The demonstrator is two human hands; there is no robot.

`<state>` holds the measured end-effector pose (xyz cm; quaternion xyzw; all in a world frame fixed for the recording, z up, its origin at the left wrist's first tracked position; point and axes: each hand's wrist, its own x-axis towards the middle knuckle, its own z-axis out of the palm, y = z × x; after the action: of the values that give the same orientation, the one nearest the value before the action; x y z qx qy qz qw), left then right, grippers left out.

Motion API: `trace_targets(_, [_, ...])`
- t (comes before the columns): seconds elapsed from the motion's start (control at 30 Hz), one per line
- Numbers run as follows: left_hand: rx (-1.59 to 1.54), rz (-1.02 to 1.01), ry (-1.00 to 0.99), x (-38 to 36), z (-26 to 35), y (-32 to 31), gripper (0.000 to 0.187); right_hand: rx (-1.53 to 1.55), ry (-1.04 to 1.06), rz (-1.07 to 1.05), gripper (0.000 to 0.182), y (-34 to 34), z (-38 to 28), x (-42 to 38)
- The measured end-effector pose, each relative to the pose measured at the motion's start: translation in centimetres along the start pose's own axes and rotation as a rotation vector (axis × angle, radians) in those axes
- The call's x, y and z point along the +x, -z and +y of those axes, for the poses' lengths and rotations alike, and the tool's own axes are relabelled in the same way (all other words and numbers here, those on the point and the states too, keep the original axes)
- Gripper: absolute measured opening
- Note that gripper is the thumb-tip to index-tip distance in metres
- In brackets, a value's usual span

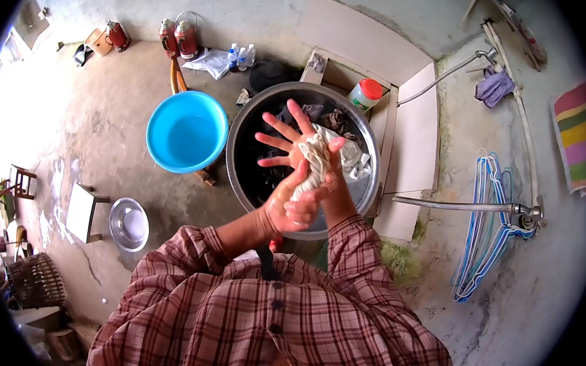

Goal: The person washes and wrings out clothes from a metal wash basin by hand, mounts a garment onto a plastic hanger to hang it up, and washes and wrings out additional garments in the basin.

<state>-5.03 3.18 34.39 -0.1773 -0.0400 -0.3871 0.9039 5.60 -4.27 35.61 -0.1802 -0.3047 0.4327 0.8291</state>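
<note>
A twisted off-white cloth [316,159] is held up over a large metal basin [238,173]. My left hand [286,204] has its fingers wrapped round the cloth's lower part. Behind it, my right hand [300,147] has its fingers spread wide, and the cloth lies across its palm beside the thumb. Both hands look wet. Inside the basin are dark clothes and a white piece of fabric [356,161] at the right side.
A blue basin [187,132] stands left of the metal one. A red-lidded jar [365,93] sits behind on the right. Farther left are a small metal bowl [129,225] and a white-topped stool [80,213]. Hangers [481,228] and a metal tap [466,206] are on the right.
</note>
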Motion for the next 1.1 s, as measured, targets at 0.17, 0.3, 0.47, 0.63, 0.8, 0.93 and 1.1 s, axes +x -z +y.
trace_targets(0.17, [-0.072, -0.483, 0.183, 3.4, -4.0, -4.1, 0.055, 0.432, 0.443, -0.729, 0.060, -5.7, -1.4, 4.1])
trace_targets(0.3, [-0.106, -0.603, 0.389, 4.3, -5.0, -6.0, 0.036, 0.353, 0.264, -0.808, 0.028, -8.7, -5.2, 3.8])
trace_targets(0.47, [0.356, 0.250, 0.195, 2.5, -2.5, -9.5, 0.024, 0.031, -0.010, 0.008, 0.042, -9.0, -8.4, -0.7])
trace_targets(0.63, [0.677, 0.582, 0.111, 3.8, -2.5, -8.2, 0.028, -0.217, -0.121, 0.464, 0.035, -9.3, -9.2, -1.4])
trace_targets(0.8, [0.948, 0.920, 0.014, 5.7, -2.9, -5.2, 0.021, -0.471, -0.197, 0.647, 0.017, -6.2, -8.5, -3.0])
trace_targets(0.93, [1.043, 0.996, -0.014, 6.5, -2.8, -2.1, 0.020, -0.566, -0.246, 0.740, 0.017, -3.8, -7.3, -4.7])
trace_targets(1.1, [1.178, 1.039, -0.032, 6.7, -2.1, 2.2, 0.024, -0.807, -0.162, 0.760, 0.022, 0.7, -4.9, -6.8])
